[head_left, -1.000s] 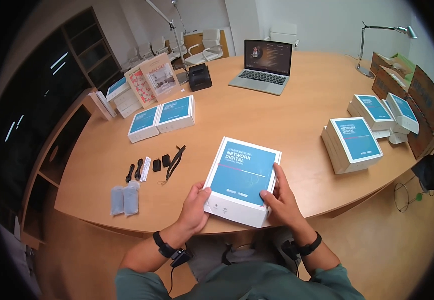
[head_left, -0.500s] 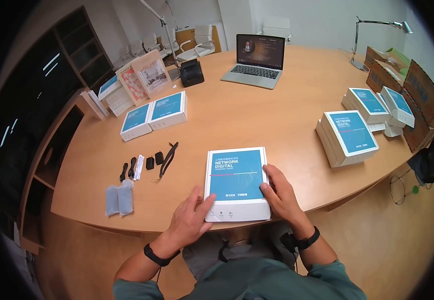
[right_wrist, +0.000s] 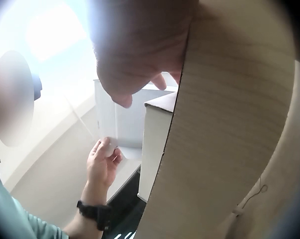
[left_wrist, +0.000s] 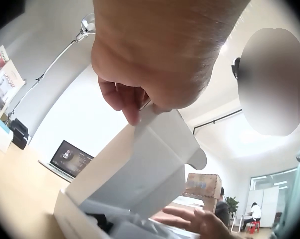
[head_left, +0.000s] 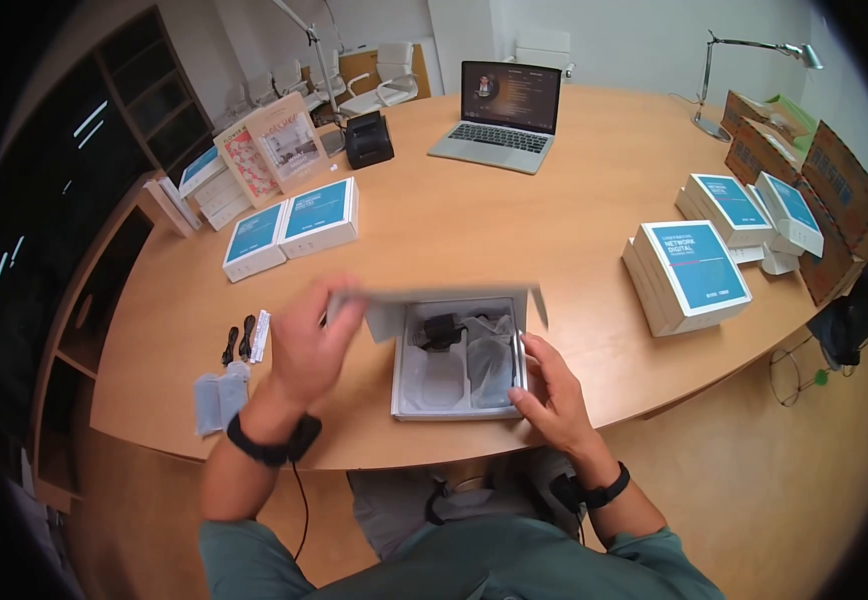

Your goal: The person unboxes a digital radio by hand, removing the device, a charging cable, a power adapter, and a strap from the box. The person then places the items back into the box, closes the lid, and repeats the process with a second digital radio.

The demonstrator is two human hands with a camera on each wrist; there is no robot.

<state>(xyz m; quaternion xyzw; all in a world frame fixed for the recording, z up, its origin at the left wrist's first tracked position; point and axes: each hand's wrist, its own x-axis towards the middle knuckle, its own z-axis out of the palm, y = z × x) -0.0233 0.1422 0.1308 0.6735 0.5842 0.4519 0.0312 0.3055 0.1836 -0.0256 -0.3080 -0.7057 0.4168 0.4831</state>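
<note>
A white box stands uncovered in front of me at the table's near edge. My left hand pinches the edge of its raised lid; the left wrist view shows the lid's pale inside and side flap. Against the right wall, the right hand rests with fingers along the side and thumb at the rim. Inside, a black plug-like piece lies at the back left, above a moulded hollow. Something wrapped in clear plastic fills the right compartment.
Left of the box lie black cables, a white strip and bagged bluish pieces. Blue-topped boxes stand at the back left and right. A laptop, a lamp and an open carton are farther off.
The box has come down onto the table and its lid has been lifted. My left hand has moved up and left with the lid edge; the right hand stays at the right side.
</note>
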